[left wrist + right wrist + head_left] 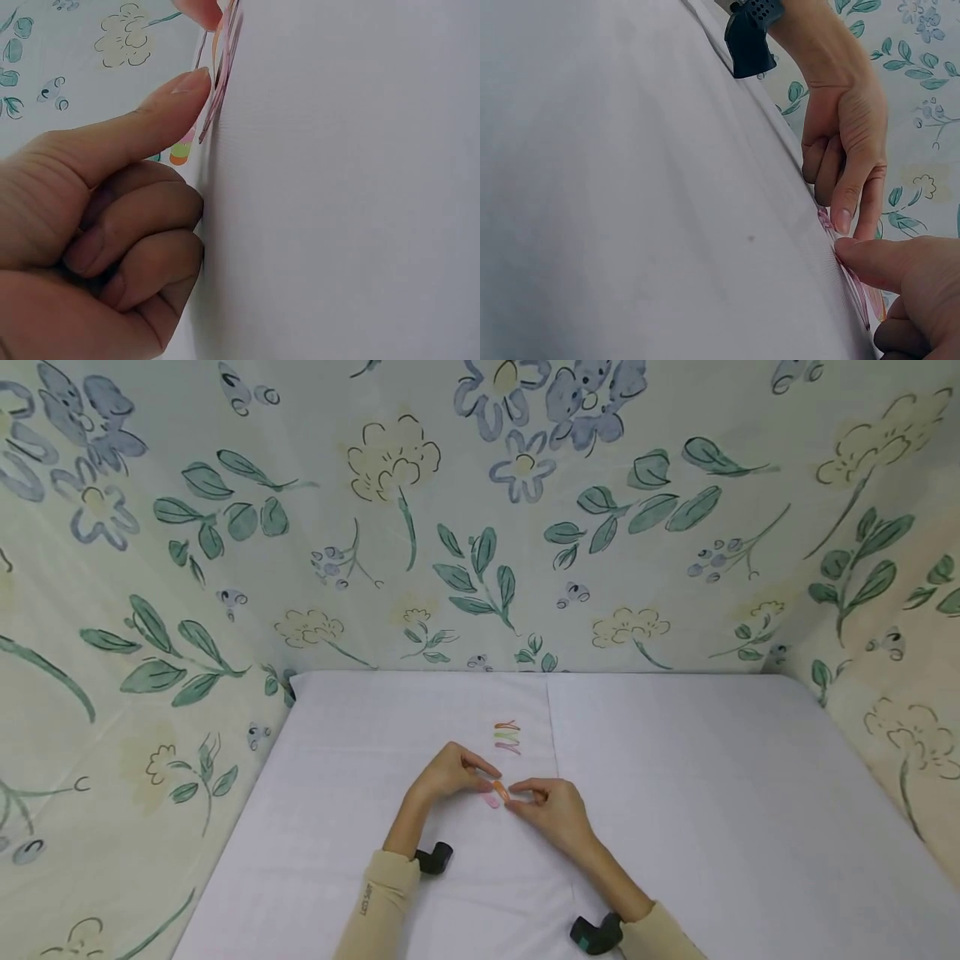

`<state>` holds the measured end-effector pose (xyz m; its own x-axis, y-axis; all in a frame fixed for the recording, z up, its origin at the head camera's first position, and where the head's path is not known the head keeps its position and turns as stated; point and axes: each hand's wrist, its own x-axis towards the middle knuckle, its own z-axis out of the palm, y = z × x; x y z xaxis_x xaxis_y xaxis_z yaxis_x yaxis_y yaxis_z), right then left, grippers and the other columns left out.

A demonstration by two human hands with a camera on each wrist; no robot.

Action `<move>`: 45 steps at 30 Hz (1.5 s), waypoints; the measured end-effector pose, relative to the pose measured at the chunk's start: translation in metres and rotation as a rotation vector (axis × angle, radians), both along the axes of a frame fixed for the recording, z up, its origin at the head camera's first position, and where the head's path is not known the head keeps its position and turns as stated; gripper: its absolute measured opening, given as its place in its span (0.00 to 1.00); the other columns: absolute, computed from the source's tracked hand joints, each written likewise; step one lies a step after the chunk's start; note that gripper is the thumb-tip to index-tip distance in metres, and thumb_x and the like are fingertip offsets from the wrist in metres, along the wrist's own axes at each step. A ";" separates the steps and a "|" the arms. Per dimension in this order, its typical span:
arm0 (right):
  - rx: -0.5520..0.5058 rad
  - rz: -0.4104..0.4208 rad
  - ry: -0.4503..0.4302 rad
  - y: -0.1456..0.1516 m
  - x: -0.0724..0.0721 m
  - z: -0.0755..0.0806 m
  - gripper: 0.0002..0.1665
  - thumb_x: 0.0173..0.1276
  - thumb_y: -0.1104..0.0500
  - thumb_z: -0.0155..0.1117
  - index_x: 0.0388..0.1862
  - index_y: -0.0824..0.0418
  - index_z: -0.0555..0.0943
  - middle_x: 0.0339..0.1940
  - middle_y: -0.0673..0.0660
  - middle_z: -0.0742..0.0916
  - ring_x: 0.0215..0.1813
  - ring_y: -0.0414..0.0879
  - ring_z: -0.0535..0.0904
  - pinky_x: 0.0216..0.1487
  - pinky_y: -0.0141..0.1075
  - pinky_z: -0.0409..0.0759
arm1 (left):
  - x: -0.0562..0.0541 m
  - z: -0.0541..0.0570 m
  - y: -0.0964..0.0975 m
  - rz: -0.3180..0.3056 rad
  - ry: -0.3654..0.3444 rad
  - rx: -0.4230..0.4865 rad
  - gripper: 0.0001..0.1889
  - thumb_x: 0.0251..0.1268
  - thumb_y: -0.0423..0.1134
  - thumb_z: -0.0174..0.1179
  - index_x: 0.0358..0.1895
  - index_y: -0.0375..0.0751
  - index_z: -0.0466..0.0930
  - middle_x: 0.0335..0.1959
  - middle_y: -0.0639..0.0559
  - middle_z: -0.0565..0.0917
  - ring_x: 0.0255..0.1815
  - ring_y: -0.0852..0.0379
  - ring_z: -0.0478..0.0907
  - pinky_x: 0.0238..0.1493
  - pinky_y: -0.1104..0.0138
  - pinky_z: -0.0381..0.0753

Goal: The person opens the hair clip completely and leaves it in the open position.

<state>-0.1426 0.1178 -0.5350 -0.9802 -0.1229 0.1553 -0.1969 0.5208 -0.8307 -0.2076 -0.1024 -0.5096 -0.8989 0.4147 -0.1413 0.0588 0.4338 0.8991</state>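
In the head view, an orange hair clip [501, 791] lies between the fingertips of both hands. My right hand [555, 810] pinches its lower end with thumb and index finger. The upper end sits between the thumb and index finger of my left hand [448, 772]; in the left wrist view that thumb [161, 105] touches the clips and the other fingers are curled in. Just under the left thumb a pink hair clip [490, 800] rests on the white cloth, partly covered. The right wrist view hides most of the clip behind the right thumb [877, 259].
Beyond the hands, an orange clip [507, 725], a green clip [507, 736] and a pinkish-purple clip [507, 747] lie in a short column. White cloth [690, 793] covers the table, with a seam right of the column. Floral fabric [420, 560] hangs behind and at the sides.
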 end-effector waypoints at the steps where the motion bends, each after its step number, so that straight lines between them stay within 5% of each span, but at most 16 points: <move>1: 0.014 -0.001 0.005 0.000 0.000 0.000 0.11 0.55 0.57 0.84 0.37 0.55 0.93 0.11 0.42 0.67 0.16 0.30 0.57 0.20 0.26 0.54 | 0.000 0.000 0.001 0.001 0.000 -0.005 0.10 0.52 0.27 0.75 0.39 0.40 0.94 0.10 0.60 0.68 0.19 0.63 0.56 0.22 0.72 0.57; 15: 0.064 0.035 0.017 0.000 -0.004 0.002 0.03 0.61 0.60 0.80 0.35 0.54 0.93 0.10 0.43 0.67 0.15 0.30 0.56 0.20 0.26 0.54 | 0.003 0.000 0.006 0.041 -0.011 -0.013 0.08 0.50 0.25 0.76 0.35 0.39 0.93 0.11 0.59 0.65 0.16 0.63 0.57 0.20 0.72 0.56; 29: 0.023 0.048 -0.037 0.003 -0.004 0.004 0.03 0.63 0.61 0.77 0.33 0.60 0.91 0.11 0.44 0.67 0.15 0.31 0.57 0.20 0.26 0.55 | 0.001 -0.003 0.002 -0.015 -0.011 -0.050 0.05 0.50 0.34 0.80 0.29 0.45 0.92 0.11 0.59 0.66 0.16 0.63 0.56 0.20 0.71 0.54; 36: -0.098 0.040 -0.045 0.011 -0.009 0.002 0.04 0.67 0.60 0.74 0.33 0.59 0.89 0.12 0.45 0.66 0.16 0.32 0.57 0.20 0.26 0.56 | 0.002 -0.002 0.003 -0.039 -0.001 -0.006 0.03 0.56 0.34 0.76 0.33 0.42 0.93 0.12 0.57 0.72 0.17 0.64 0.59 0.22 0.72 0.59; 45: -0.123 0.064 -0.042 0.016 -0.013 0.009 0.04 0.68 0.57 0.74 0.36 0.57 0.90 0.13 0.46 0.66 0.17 0.33 0.58 0.20 0.27 0.58 | 0.001 0.006 0.007 0.031 -0.053 0.114 0.06 0.59 0.43 0.76 0.36 0.47 0.93 0.14 0.60 0.66 0.20 0.62 0.59 0.27 0.70 0.61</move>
<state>-0.1560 0.1339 -0.5261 -0.9769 -0.1682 0.1316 -0.1899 0.4019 -0.8958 -0.2067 -0.0953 -0.5035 -0.9040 0.4031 -0.1421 -0.0017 0.3292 0.9443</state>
